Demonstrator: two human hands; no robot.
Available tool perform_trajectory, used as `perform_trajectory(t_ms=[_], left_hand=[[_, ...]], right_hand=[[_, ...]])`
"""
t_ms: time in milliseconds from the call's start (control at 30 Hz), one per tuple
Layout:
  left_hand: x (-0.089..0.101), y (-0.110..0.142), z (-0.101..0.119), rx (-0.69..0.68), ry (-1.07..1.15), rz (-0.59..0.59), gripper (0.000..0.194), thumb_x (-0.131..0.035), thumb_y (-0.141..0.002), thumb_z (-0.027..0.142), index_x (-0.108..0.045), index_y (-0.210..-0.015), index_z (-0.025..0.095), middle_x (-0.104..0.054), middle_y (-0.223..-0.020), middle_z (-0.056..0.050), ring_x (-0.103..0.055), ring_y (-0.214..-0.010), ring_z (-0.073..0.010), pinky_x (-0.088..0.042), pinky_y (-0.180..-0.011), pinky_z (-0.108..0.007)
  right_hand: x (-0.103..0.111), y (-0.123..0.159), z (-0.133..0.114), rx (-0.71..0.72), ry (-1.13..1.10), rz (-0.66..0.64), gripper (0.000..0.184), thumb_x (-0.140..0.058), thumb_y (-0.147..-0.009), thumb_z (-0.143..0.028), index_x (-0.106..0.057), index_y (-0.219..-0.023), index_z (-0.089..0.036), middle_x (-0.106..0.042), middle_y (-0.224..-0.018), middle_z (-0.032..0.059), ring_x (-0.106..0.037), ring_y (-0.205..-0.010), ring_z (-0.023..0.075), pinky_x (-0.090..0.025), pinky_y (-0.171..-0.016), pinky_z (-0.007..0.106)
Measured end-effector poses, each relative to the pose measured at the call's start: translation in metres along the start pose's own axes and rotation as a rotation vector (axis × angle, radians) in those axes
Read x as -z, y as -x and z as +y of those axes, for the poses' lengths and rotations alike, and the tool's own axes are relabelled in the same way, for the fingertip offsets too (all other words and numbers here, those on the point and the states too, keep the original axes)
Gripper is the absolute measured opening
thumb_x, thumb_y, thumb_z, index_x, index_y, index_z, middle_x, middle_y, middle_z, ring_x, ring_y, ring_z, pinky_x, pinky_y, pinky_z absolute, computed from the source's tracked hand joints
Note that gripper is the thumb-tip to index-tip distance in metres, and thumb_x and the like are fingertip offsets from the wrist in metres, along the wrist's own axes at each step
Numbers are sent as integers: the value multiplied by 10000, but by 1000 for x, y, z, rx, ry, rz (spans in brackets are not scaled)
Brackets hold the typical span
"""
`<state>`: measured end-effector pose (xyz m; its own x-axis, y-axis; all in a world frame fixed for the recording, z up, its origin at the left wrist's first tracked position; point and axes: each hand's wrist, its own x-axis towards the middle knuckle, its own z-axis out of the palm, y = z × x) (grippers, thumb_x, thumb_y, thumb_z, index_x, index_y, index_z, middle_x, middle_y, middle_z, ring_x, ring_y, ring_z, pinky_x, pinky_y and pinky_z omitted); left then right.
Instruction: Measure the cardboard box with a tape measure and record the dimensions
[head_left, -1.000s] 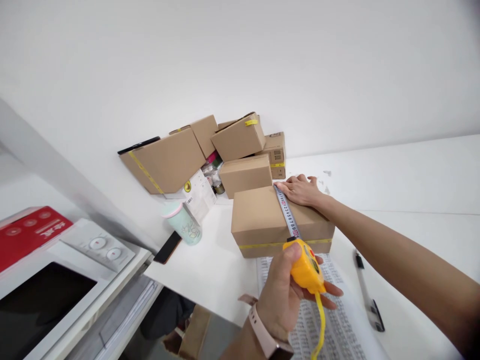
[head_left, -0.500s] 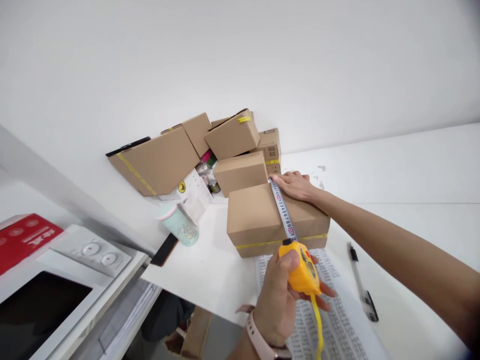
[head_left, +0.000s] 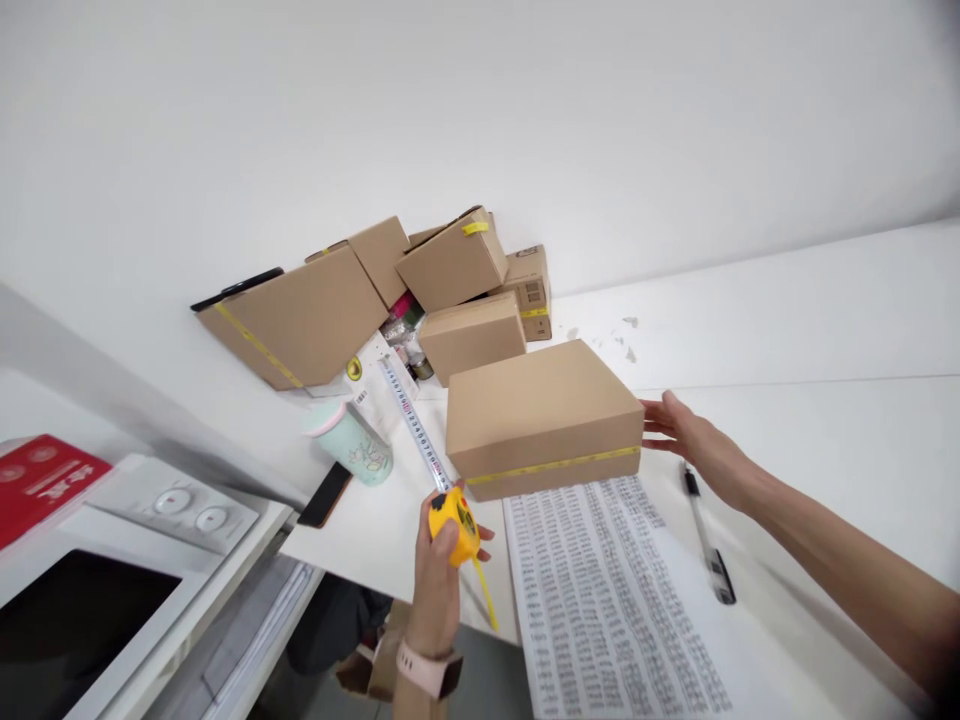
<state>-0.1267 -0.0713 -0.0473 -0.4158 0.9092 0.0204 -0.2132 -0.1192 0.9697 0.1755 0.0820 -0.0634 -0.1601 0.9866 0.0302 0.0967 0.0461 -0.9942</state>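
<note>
My left hand (head_left: 437,560) is wrapped round a yellow tape measure (head_left: 456,526), in front of the near left corner of a cardboard box (head_left: 544,405). Its metal blade (head_left: 415,425) is drawn out and points away past the box's left side. A yellow strap hangs from the case. At the box's right end is my right hand (head_left: 690,440), fingers stretched out and apart; the fingertips reach the box's side and are partly hidden behind its edge. The box has a yellow tape line along its front. A printed sheet (head_left: 600,600) lies in front of it.
Several cardboard boxes (head_left: 300,320) are stacked by the wall. A mint tumbler (head_left: 352,445) and a dark flat phone-like object (head_left: 325,495) are on the left of the table. A pen (head_left: 707,540) lies at right. A microwave (head_left: 82,610) stands lower left.
My left hand has moved left with the tape measure, so the blade is off the box top. My right hand has gone from the box's far top edge to its right end, fingers spreading.
</note>
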Motion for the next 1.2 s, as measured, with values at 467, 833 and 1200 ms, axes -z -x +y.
perform_trajectory(t_ms=[467,833,1200], left_hand=[[-25,-56,75,-193,35,-211,440,-697,-805,443,-580,-1130,171,-553,-1420,-175,-676,-680,-152,-498,-495,-240],[-98,-35,69,458,147,-507,463,-695,-750,543,-605,-968,145,-687,-979,-92,-663,-547,-145,-444,-414,-209],[-117,-39,70,551,161,-428,458,-704,-763,544,-557,-978,167,-649,-918,-41,-681,-549,-159,-453,-434,-222]], right_hand=[[-27,-47,-56,148,257,214,642,-588,-851,-589,-584,-1396,-251,-630,-1368,111,-632,-1081,325,-568,-863,446],[-34,-104,-59,179,516,264,597,-444,-919,-473,-537,-1436,-190,-618,-1369,163,-573,-1208,363,-480,-985,505],[-49,-146,-109,364,988,-85,590,-247,-996,-455,-537,-1463,-239,-586,-1463,63,-564,-1280,319,-435,-1065,462]])
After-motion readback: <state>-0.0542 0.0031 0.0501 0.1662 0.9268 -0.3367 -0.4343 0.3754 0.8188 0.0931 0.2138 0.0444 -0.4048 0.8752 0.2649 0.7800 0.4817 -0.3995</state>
